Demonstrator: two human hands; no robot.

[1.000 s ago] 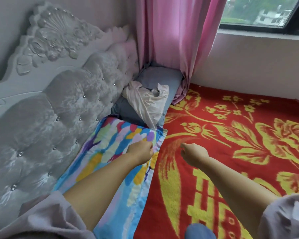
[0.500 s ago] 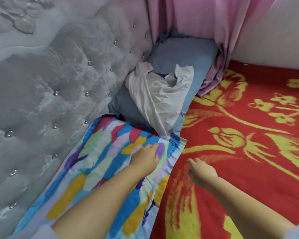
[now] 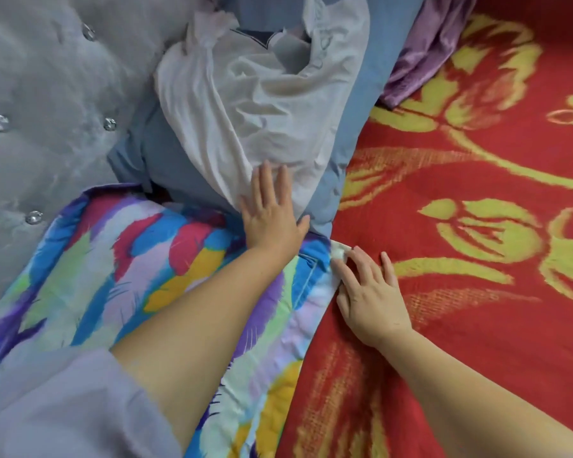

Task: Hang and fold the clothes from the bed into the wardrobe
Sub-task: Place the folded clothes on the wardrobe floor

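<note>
Head view is showing the left hand (image 3: 271, 215) lying flat, fingers straight, touching the lower end of the white garment (image 3: 245, 104) crumpled on the blue pillow (image 3: 371, 94). The garment is stretching away ahead. The right hand (image 3: 371, 292) is resting open on the red blanket (image 3: 477, 325), farther off.

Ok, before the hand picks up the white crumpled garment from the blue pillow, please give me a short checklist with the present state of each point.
1. Left hand reaches the white crumpled garment: ok, straight fingers lie on its lower edge.
2. Garment gripped: not ok, no fingers curled round it.
3. Garment free of other things: ok, it lies on top of the blue pillow.
4. Right hand free: ok, flat on the red and yellow blanket.
5. Garment type for hanging or folding: cannot tell.
</note>
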